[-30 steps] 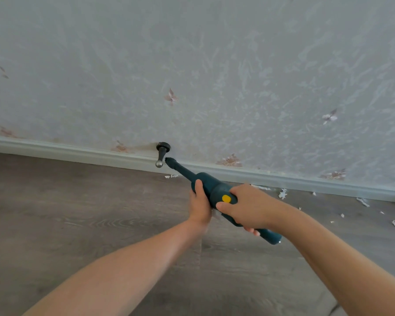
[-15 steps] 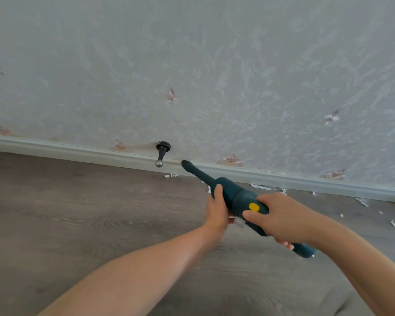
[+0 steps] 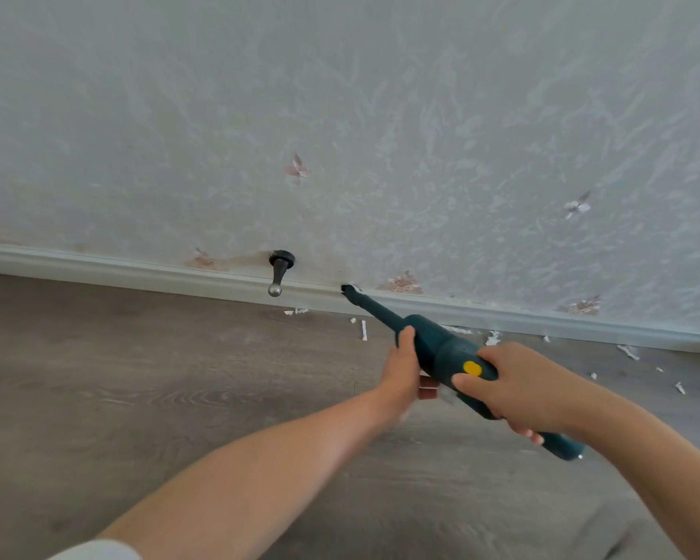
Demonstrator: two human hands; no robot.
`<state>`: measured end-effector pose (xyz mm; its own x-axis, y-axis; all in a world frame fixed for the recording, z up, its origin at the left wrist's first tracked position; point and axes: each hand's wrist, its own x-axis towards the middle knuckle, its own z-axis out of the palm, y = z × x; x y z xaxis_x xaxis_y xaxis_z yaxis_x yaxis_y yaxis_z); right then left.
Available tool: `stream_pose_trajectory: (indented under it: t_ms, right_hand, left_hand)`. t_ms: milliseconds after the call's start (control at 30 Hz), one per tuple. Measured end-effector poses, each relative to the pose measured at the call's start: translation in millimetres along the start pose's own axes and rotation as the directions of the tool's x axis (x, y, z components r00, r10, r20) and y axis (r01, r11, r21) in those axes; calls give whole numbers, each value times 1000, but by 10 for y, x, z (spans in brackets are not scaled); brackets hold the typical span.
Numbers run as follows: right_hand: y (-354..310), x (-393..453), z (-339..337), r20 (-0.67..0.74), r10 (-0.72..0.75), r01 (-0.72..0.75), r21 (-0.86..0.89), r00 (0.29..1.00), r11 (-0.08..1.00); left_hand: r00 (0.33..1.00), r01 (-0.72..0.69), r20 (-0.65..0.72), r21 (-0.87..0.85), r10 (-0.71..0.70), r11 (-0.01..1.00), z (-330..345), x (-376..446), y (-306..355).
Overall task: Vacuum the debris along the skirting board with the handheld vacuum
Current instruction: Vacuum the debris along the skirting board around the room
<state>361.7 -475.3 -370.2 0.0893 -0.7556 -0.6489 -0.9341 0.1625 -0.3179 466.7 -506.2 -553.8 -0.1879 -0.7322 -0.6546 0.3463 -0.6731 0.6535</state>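
Pale patterned wallpaper point(image 3: 421, 135) is filling the upper view above a white skirting board point(image 3: 138, 272) and grey wood floor point(image 3: 118, 377). I am holding the teal handheld vacuum point(image 3: 445, 351) with both grips: my right hand point(image 3: 518, 388) is wrapping its rear body, my left hand point(image 3: 405, 367) is curling around its front. Its nozzle tip point(image 3: 350, 293) is touching the skirting's top edge, right of a black doorstop point(image 3: 279, 272). White debris point(image 3: 494, 338) is lying along the floor's wall edge.
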Motion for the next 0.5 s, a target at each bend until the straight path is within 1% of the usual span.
stream_pose_trajectory:
  t_ms: [100, 167, 200, 267, 333, 400, 500]
  right_hand:
    - [112, -84, -43, -17, 34, -34, -7, 999, 999]
    - [125, -116, -37, -17, 37, -37, -13, 999, 999]
    - [109, -122, -30, -10, 29, -29, -19, 1000, 999]
    - [36, -82, 4, 25, 0, 0, -13, 1000, 1000]
    - [-99, 30, 81, 85, -49, 49, 4, 995, 999]
    - [-271, 202, 207, 121, -95, 94, 11, 988, 995]
    - [-561, 469, 435, 143, -139, 139, 9, 980, 990]
  left_hand:
    - [996, 46, 76, 43, -49, 998, 91, 25, 7]
    - [997, 29, 68, 48, -33, 998, 108, 12, -23]
    - [999, 17, 41, 28, -18, 999, 100, -7, -56]
    - [998, -28, -58, -23, 27, 999, 28, -51, -132]
    - [983, -61, -177, -133, 37, 989, -135, -96, -192]
    - [960, -111, -275, -201, 52, 973, -388, -79, -208]
    - [925, -126, -376, -188, 47, 974, -796, 22, -185]
